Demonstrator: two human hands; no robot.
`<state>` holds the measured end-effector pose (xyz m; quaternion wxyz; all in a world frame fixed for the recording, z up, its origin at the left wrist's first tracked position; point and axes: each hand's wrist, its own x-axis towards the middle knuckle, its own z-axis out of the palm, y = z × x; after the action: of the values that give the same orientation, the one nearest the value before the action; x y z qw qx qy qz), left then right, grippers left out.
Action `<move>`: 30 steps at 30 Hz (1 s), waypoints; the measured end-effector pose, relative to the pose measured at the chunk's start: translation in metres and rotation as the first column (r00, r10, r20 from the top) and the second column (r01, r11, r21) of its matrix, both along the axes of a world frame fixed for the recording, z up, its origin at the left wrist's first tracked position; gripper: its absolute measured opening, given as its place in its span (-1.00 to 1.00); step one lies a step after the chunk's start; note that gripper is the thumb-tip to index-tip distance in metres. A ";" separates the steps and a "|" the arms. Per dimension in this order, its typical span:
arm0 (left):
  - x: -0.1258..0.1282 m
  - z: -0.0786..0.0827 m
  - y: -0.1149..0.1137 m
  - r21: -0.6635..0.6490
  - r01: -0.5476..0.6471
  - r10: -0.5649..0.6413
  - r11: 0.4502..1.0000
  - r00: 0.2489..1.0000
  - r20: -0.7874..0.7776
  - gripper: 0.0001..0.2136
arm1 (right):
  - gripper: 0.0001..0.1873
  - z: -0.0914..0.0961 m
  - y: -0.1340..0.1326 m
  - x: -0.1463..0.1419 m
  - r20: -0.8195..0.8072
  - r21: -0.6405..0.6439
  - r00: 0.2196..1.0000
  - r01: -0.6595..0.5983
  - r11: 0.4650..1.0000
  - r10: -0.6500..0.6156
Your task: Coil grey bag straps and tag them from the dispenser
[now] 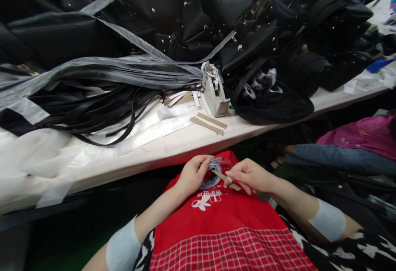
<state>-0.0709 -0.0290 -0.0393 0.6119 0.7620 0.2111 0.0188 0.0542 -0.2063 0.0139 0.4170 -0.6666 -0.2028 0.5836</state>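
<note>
The left hand (195, 174) pinches a round, grey, plastic-looking coil (208, 184), likely light, soft and best held by its rim, between thumb and bent fingers, while the right hand (249, 176) has a flat tan card-like strip (219, 175) pinched in its fingertips.

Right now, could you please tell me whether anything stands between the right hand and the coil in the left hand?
Only the tan strip pinched in the right hand lies between them, its tip overlapping the grey coil in the left hand in this view; nothing else visible blocks the gap.
</note>
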 end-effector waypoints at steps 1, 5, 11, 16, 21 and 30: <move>0.000 0.001 0.000 0.018 0.012 -0.012 1.000 1.000 0.007 -0.70 | -0.44 0.001 0.001 0.003 0.088 0.022 0.996 -0.011 1.000 0.009; 0.000 0.011 0.001 0.085 0.106 -0.112 0.991 0.992 0.065 -0.67 | -0.45 -0.002 0.017 0.013 0.299 0.175 0.946 0.077 0.982 -0.128; 0.001 0.024 0.000 0.234 0.230 -0.259 0.945 0.961 0.102 -0.71 | -0.47 -0.021 0.055 0.017 0.247 0.296 0.926 0.207 0.933 -0.284; -0.001 -0.007 0.003 -0.020 0.006 -0.006 1.000 1.000 0.000 -0.72 | -0.62 -0.018 0.049 0.027 0.285 0.322 0.926 0.151 0.935 -0.247; 0.001 -0.024 0.008 -0.237 -0.129 0.119 0.963 0.991 -0.057 -0.69 | -0.51 -0.008 0.029 0.008 0.652 0.201 0.729 -0.432 0.879 0.209; 0.005 -0.021 0.004 -0.347 -0.127 0.094 0.929 0.989 -0.111 -0.65 | -0.74 0.038 0.014 0.008 0.696 0.600 0.584 -0.152 0.786 -0.418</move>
<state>-0.0662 -0.0251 -0.0600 0.7263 0.6266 0.2818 -0.0200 0.0623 -0.1923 0.0517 0.5140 -0.7002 -0.4876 0.0880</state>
